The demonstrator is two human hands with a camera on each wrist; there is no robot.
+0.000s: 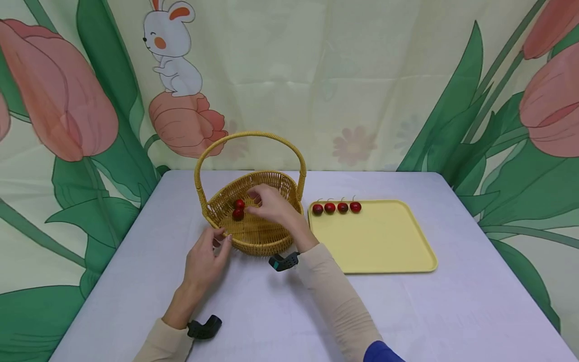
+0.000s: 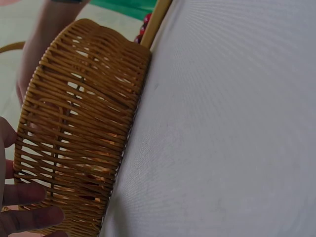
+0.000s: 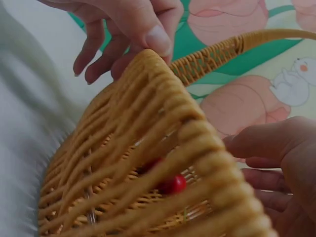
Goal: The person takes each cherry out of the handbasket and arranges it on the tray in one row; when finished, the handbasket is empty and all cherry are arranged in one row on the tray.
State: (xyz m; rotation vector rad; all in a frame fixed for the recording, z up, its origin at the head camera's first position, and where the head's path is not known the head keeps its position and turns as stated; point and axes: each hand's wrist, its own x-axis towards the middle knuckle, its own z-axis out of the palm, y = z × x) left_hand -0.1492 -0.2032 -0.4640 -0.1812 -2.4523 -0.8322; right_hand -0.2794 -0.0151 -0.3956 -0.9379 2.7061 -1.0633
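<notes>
A brown wicker basket [image 1: 258, 246] with a tall arched handle [image 1: 253, 133] stands on the table. Two dark red cherries [image 1: 239, 204] lie inside it, toward its left end. My left hand [image 1: 203, 264] holds the basket's near left rim; the right wrist view shows its thumb [image 3: 158, 40] on the edge and other fingers hanging outside the wicker. Over the basket's inside is my right hand [image 1: 275, 205], its thumb and index finger apart, bent loosely to the right of the cherries, with nothing visible between them.
To the right of the basket lies a flat yellow tray [image 1: 380, 239]. Several stemmed cherries [image 1: 343, 207] sit in a row along its far left edge. A printed cloth with tulips and a rabbit [image 1: 174, 55] hangs behind the white-covered table [image 1: 470, 281].
</notes>
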